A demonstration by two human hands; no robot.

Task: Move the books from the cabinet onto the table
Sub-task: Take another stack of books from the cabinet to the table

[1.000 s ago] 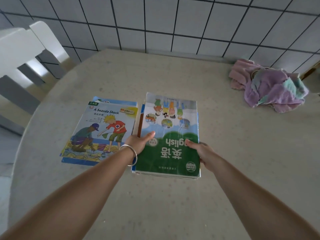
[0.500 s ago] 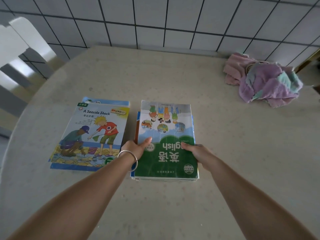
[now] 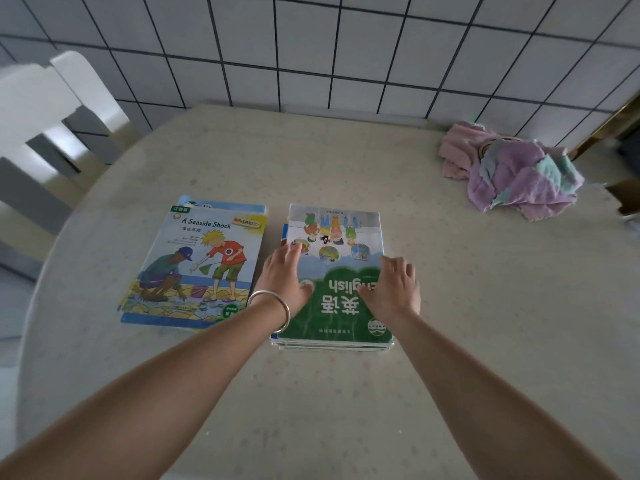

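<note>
I'm now resting both hands flat on the green English book [image 3: 337,299], which is topping the right-hand stack on the counter [image 3: 346,161]. Half a second ago both hands were gripping that stack by its near edge; now the left hand [image 3: 285,277] and the right hand [image 3: 393,289] are lying spread over the cover, fingers straight, clamped on nothing. I'm reading that as the stack being set down and released, so this load is delivered.

Taking the green English book as landmark: the Seaside Shock book [image 3: 197,265] is lying just beside it to the left, not touching as far as I can tell, topping its own stack. The bracelet [image 3: 272,310] on the left wrist is hanging over the book's left edge.

Counting:
- Two stacks of books on the counter.
- Under the green English book, several page edges are showing at the near side; exact number I cannot tell.
- Under the Seaside Shock book, at least one more blue-edged book is peeking out at the far side.
- One crumpled pink-purple cloth [image 3: 512,171], well apart, far right of the landmark.
- One white chair [image 3: 52,116], far left, off the counter.

The cabinet is not showing here, so I cannot tell whether books are remaining in it. Next I'm probably lifting the hands off and going back to check.
</note>
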